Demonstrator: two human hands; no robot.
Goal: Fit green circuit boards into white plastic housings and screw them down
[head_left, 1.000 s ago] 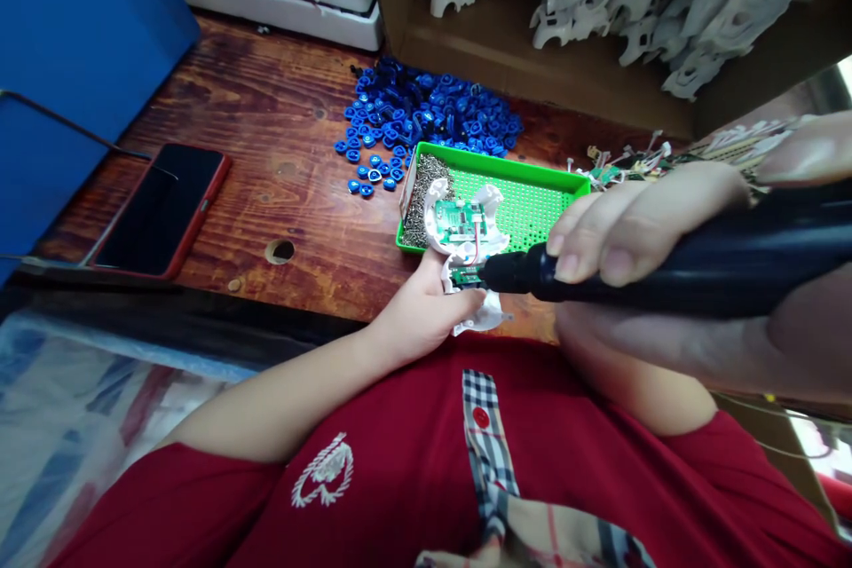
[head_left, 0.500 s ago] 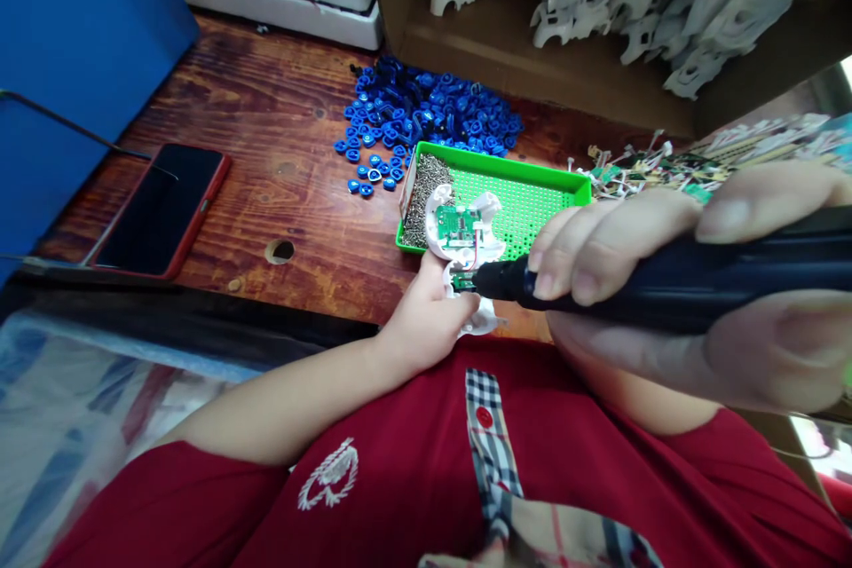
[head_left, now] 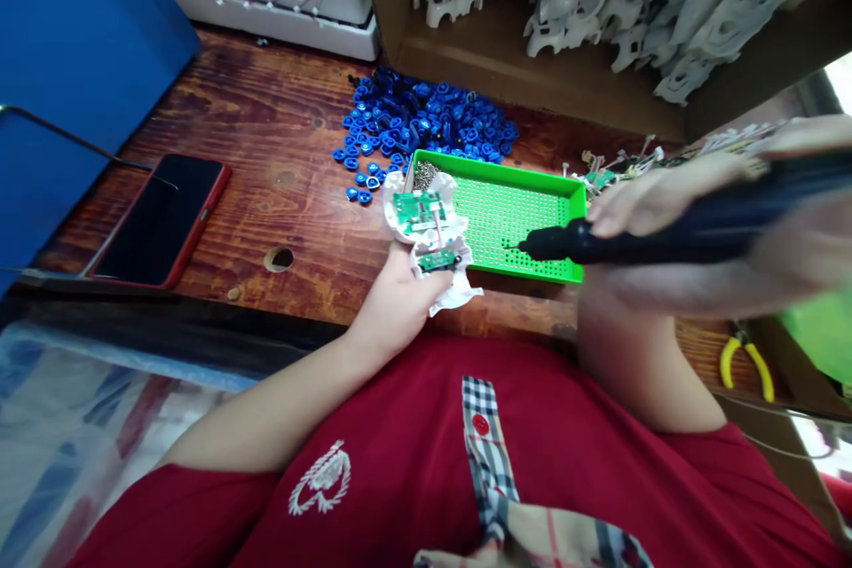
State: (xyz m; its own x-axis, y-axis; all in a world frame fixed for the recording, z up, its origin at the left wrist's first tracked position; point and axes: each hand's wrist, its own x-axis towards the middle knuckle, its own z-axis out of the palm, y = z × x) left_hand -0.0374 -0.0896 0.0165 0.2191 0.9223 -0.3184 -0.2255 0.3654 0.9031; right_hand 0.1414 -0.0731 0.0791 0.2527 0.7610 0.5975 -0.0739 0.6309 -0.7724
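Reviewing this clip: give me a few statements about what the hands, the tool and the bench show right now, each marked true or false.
1. The left hand holds a white housing with green circuit boards. True.
2. The right hand grips a yellow-handled plier. False: it grips a black electric screwdriver; the pliers lie on the bench.
3. The screwdriver tip is over the green tray. True.
4. The phone lies inside the green tray. False: it lies on the wooden bench, far left.
5. Blue parts are piled behind the tray. True.
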